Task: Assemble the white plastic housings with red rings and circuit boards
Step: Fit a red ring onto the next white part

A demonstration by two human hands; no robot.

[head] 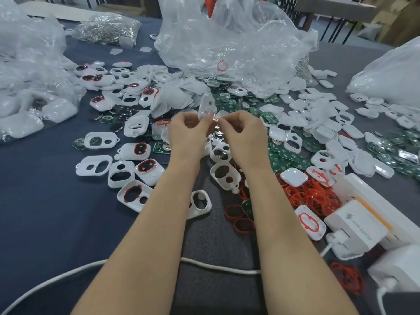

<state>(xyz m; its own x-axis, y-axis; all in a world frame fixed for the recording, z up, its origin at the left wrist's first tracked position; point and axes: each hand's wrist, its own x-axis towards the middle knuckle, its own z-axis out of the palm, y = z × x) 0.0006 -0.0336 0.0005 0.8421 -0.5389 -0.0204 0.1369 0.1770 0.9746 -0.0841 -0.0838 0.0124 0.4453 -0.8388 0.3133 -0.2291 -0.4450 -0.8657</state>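
My left hand (pixel 189 133) pinches a translucent white plastic piece (pixel 206 106) that stands up above its fingertips. My right hand (pixel 244 133) is level with it, fingers curled, pinching a small thin part (pixel 219 119) between thumb and forefinger; that part is too small to identify. The two hands nearly touch over the middle of the table. White housings (pixel 94 165) with oval holes lie all around, some with red rings fitted (pixel 142 149). Loose red rings (pixel 311 196) are heaped at the right. Green circuit boards (pixel 281 160) are scattered behind and right of my hands.
Large clear plastic bags (pixel 227 35) stand behind the pile, with others far left and far right. A bag of metal parts (pixel 109 30) lies at the back left. White chargers (pixel 356 228) and a white cable (pixel 218 267) occupy the near right. The cloth is dark blue (pixel 45 223).
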